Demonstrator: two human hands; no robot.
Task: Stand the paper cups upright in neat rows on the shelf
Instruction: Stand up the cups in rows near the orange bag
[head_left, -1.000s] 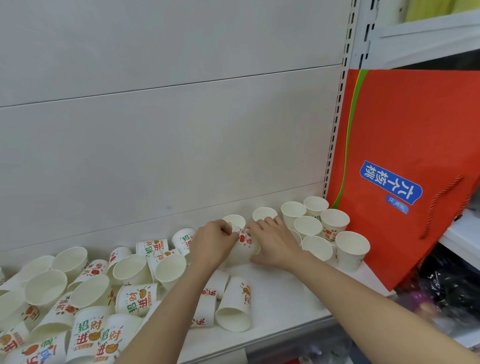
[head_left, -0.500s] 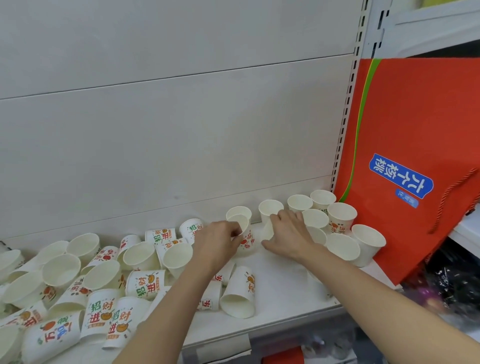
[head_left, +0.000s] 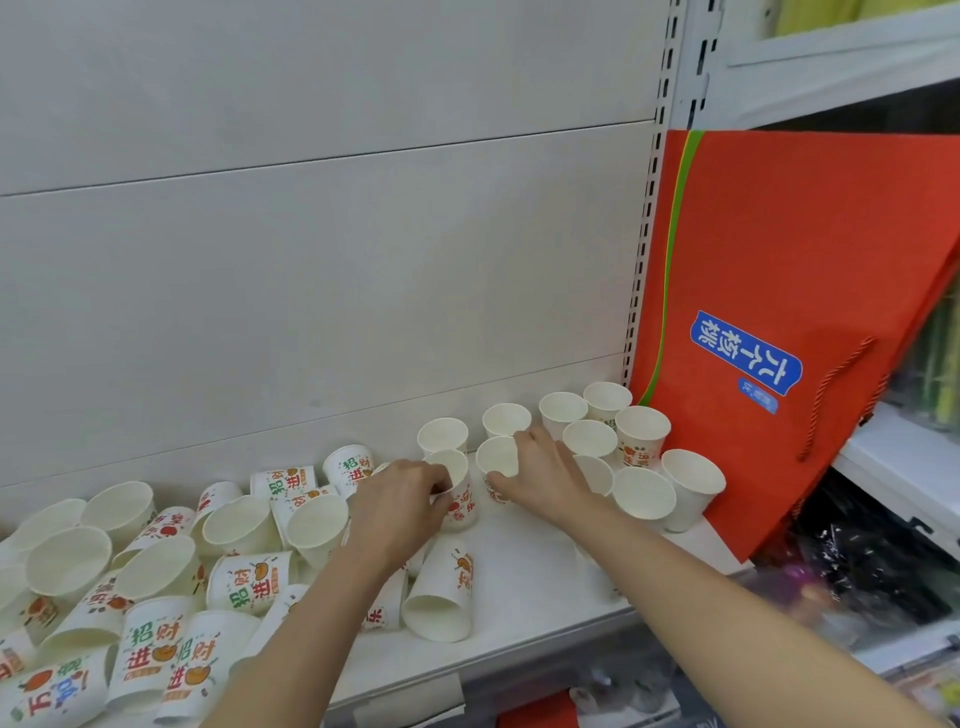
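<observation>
Several white paper cups with red and green print stand upright in rows (head_left: 592, 439) at the right end of the white shelf (head_left: 524, 582). My left hand (head_left: 397, 512) grips an upright cup (head_left: 457, 488) by its rim and side. My right hand (head_left: 543, 475) curls round a second upright cup (head_left: 496, 462) just right of it, beside the rows. A heap of tipped cups (head_left: 156, 566) covers the shelf's left half. One cup (head_left: 441, 592) lies on its side under my left wrist.
An orange gift bag (head_left: 779, 291) with a blue label leans against the shelf's right end, touching the outer cups. The grey back panel (head_left: 311, 260) rises behind. Dark packaged goods (head_left: 872, 566) sit lower right. The shelf's front edge runs below my forearms.
The single cup both hands held a second ago is now two: my right hand carried one rightward to the rows, my left keeps the other upright. The camera shifted slightly.
</observation>
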